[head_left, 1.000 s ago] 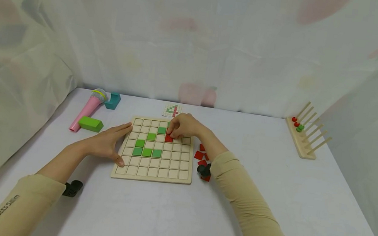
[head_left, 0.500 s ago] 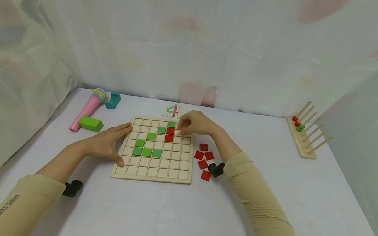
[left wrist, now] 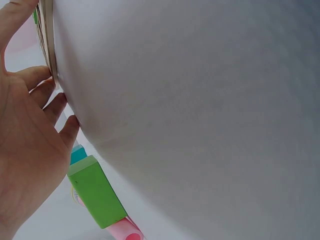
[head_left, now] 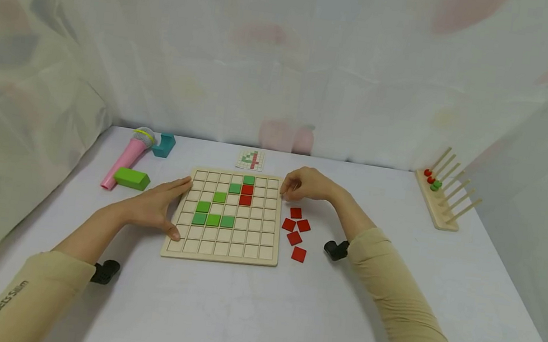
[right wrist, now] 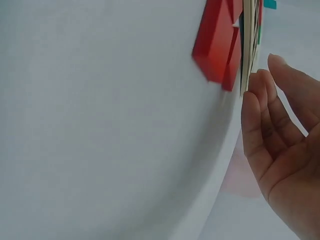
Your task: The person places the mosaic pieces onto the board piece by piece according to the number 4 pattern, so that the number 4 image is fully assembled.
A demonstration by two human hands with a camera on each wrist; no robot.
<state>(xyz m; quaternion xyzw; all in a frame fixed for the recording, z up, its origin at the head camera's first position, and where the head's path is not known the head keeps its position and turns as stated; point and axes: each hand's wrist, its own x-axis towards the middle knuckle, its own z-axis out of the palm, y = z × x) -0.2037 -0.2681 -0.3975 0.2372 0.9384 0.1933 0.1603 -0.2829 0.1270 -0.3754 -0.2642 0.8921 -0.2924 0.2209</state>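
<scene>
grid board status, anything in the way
Left hand on grid board, left edge; right hand empty, near right edge. Seven green tiles, two red tiles placed. Five loose red tiles at right, nothing seen blocking.

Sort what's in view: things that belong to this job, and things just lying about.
Likely part of the job:
- grid board
- green tiles
- red tiles
- pattern card

Apparently just lying about:
- pink microphone
- light-green block
- teal block
- peg stand

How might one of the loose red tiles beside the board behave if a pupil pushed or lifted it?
The red tiles look flat and square, so one would probably slide rather than roll. Their crisp, straight edges suggest stiffness. Lying low on the white table, one may be fiddly to pinch up.
</scene>
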